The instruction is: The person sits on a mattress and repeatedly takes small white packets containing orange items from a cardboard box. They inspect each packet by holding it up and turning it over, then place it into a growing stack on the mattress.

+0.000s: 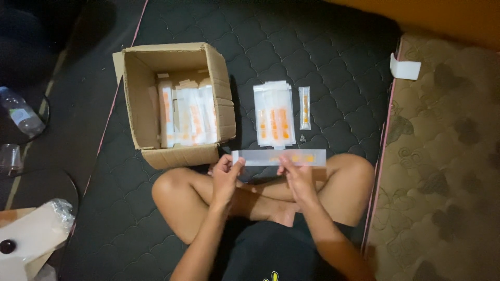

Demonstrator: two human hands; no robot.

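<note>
Spanning both hands, a long clear packet (279,157) lies level — left hand (226,179) pinching one end, right hand (298,177) closed under its middle — cardboard box (177,99) just beyond the left.

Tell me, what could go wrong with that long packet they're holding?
Both hands, left hand and right hand, pinch the clear packet only along its lower edge, so it might slip or bend. The stack of packets lies loose on the dark mattress near the knees and could get knocked crooked.
</note>
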